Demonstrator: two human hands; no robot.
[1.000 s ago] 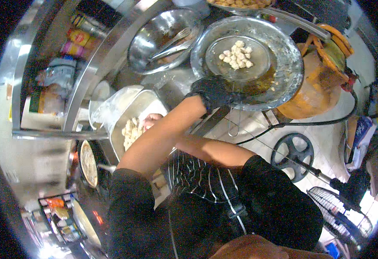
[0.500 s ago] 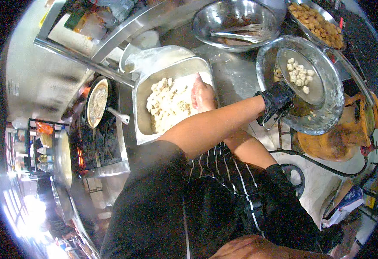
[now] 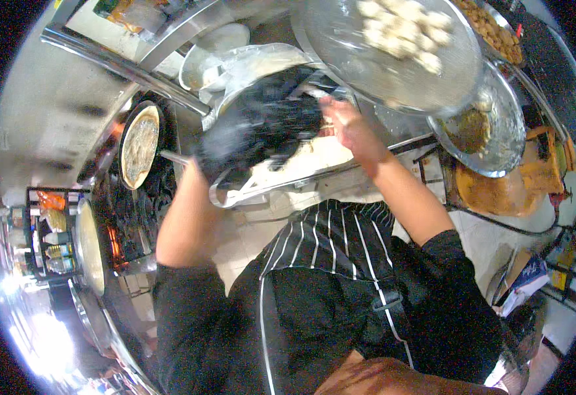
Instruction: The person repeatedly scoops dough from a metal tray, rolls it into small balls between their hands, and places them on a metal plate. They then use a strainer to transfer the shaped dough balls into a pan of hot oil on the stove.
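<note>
My left hand (image 3: 261, 122), in a black glove, is blurred by motion over the flour tray and closed round the handle of a round mesh strainer. The strainer (image 3: 373, 82) hangs tilted at the top, above the counter, with pale chunks (image 3: 406, 33) in it. Beside the glove and the handle is my bare right hand (image 3: 350, 128), over the white flour (image 3: 331, 155). Its fingers are smeared, and I cannot tell whether it touches the handle. The glove hides much of the metal tray (image 3: 268, 191).
At right stands a metal bowl (image 3: 515, 125) with brownish liquid; browned pieces (image 3: 492, 33) lie in a container beyond it. On the stove at left sits a frying pan (image 3: 140, 148), a flame burning nearby. A metal shelf rail (image 3: 123, 69) runs above the counter.
My left hand has swung left from the metal bowl to above the flour tray. The strainer with the pale chunks has risen out of the bowl. My right hand has shifted slightly right.
</note>
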